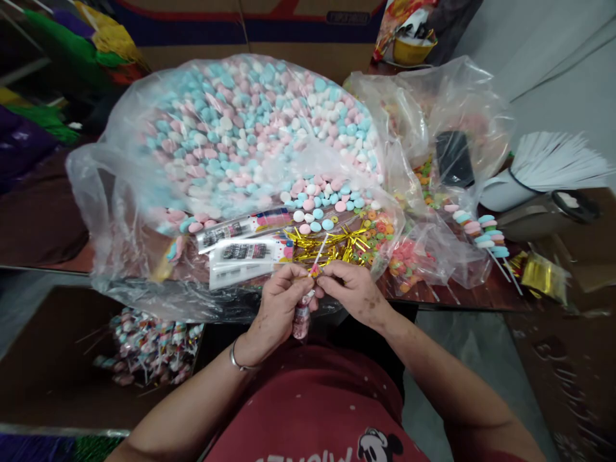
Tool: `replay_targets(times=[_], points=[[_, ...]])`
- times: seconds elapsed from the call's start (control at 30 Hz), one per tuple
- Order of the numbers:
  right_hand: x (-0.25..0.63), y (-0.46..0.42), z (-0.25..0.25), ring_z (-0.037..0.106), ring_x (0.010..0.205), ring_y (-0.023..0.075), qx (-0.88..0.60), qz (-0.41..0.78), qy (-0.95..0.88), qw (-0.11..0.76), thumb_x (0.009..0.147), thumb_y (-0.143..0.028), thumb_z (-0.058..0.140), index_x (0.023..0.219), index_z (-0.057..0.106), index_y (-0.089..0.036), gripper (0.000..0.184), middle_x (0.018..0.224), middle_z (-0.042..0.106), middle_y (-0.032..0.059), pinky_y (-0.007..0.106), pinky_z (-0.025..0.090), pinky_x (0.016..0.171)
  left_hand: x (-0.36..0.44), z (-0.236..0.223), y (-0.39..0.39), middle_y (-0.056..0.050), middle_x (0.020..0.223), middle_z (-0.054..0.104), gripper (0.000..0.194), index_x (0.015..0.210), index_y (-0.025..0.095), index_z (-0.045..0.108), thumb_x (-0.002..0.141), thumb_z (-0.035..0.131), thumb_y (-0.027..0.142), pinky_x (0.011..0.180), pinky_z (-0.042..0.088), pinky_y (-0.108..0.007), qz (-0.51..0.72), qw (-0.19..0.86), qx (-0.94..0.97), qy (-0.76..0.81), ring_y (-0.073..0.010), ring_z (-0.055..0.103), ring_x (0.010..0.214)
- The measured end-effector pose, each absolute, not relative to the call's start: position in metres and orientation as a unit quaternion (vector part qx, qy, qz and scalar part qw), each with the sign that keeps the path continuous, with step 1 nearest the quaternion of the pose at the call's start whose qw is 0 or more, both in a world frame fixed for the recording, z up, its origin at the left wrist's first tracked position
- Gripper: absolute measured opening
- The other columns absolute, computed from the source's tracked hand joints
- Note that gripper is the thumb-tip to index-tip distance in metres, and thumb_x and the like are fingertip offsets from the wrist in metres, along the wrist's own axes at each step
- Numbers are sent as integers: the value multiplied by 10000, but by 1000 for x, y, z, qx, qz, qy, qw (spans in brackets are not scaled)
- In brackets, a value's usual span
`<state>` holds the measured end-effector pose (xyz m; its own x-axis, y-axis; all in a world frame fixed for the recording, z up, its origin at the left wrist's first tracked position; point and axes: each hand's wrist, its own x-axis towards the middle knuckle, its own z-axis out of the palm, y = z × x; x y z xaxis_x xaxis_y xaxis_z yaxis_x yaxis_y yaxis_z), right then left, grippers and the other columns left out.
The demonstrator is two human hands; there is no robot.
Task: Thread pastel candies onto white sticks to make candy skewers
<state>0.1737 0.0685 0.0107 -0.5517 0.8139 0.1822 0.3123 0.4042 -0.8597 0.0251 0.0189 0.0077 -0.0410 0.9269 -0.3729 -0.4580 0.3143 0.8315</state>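
Wrapped candy stick (pixel 301 321) partly hidden

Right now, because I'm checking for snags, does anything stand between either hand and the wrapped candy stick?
Nothing visible does. The left hand holds the wrapped candy stick, and the right hand pinches at its neck, by the white stem. The gold ties lie just beyond the hands, not between.

Gripping a wrapped candy skewer (pixel 301 323) in the left hand (pixel 275 305), with its white stick (pixel 321 250) pointing away from the body, and pinching at the gathered neck with the right hand (pixel 360 296). Working just beside gold twist ties (pixel 351 240) and printed packets (pixel 253 249), facing a large clear bag (pixel 120 125) of pink, blue and white candies (pixel 260 128). Reaching between a box (pixel 43 366) of wrapped sweets (pixel 156 346), low at left, and unwrapped candy skewers (pixel 484 234) at right.
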Motion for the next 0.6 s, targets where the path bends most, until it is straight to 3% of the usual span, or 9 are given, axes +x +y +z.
replay_targets(times=[0.2, 0.27, 0.37, 0.43, 0.5, 0.6], points=[[172, 57, 5, 480, 713, 168, -279, -9, -908, 312, 945, -138, 502, 782, 623, -151, 203, 677, 542, 25, 315, 362, 675, 23, 1, 22, 45, 539, 602, 204, 720, 173, 571, 712, 728, 304, 394, 384, -155, 510, 618, 260, 539, -77, 536, 413], [175, 58, 6, 491, 789, 183, -209, -82, -928, 298, 960, -155, 507, 849, 644, -142, 177, 746, 564, 41, 333, 356, 717, 19, 0, 25, 64, 471, 551, 222, 713, 178, 567, 698, 734, 324, 359, 342, -159, 467, 637, 266, 553, -70, 470, 343], [182, 65, 8, 497, 875, 179, -135, -105, -945, 279, 985, -185, 489, 880, 658, -157, 201, 843, 600, 41, 327, 356, 775, 10, 3, 30, 52, 444, 558, 243, 697, 183, 560, 694, 730, 356, 318, 273, -167, 346, 690, 306, 558, -66, 391, 286], [187, 70, 10, 491, 838, 165, -123, -87, -956, 250, 1001, -214, 470, 861, 656, -164, 238, 822, 598, 27, 314, 351, 759, 5, 7, 33, 3, 543, 644, 240, 672, 163, 579, 651, 767, 311, 394, 377, -175, 300, 717, 361, 516, -90, 525, 399], [192, 72, 13, 484, 788, 154, -119, -62, -965, 224, 1011, -217, 451, 843, 650, -162, 266, 795, 597, 21, 310, 343, 733, 0, 11, 35, -14, 596, 675, 220, 678, 152, 613, 629, 783, 283, 441, 417, -183, 255, 743, 390, 480, -100, 564, 457], [197, 69, 20, 515, 867, 153, -83, -44, -975, 202, 1016, -215, 440, 908, 659, -174, 247, 965, 659, 42, 313, 344, 731, -2, 17, 37, -21, 597, 683, 162, 695, 150, 674, 620, 762, 263, 440, 420, -191, 181, 769, 415, 451, -110, 567, 461]])
